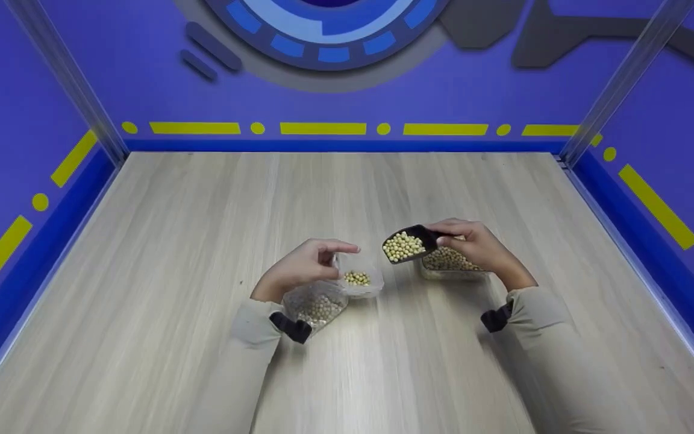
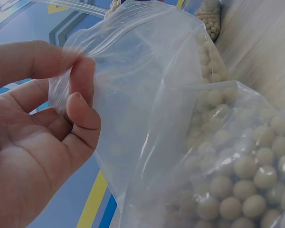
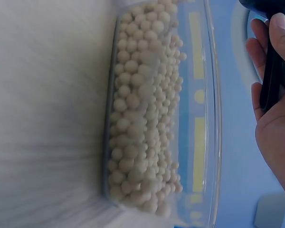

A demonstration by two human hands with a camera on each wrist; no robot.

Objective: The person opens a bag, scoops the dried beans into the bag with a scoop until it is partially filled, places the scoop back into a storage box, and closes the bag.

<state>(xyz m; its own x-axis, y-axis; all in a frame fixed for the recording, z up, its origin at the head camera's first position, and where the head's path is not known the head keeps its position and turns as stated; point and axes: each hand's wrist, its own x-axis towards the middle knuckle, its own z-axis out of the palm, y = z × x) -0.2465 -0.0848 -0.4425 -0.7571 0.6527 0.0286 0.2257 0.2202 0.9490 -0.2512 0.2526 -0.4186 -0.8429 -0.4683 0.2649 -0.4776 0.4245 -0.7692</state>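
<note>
In the head view my left hand (image 1: 302, 265) pinches the rim of a clear zip bag (image 1: 356, 289), which stands with its mouth spread and some pale yellow balls (image 1: 357, 278) inside. The left wrist view shows thumb and fingers at the ridged zip edge of that bag (image 2: 128, 118). My right hand (image 1: 473, 241) grips the handle of a black scoop (image 1: 429, 235). Heaped with yellow balls (image 1: 403, 247), the scoop is held in the air just right of the bag's mouth. Below the right hand sits a clear box (image 1: 455, 274) of similar balls, partly hidden by hand and scoop.
A second clear bag (image 1: 317, 304), well filled with balls, lies under my left wrist, against the first bag. The wooden table (image 1: 202, 211) is bounded by blue panels (image 1: 347, 108) at the back and both sides.
</note>
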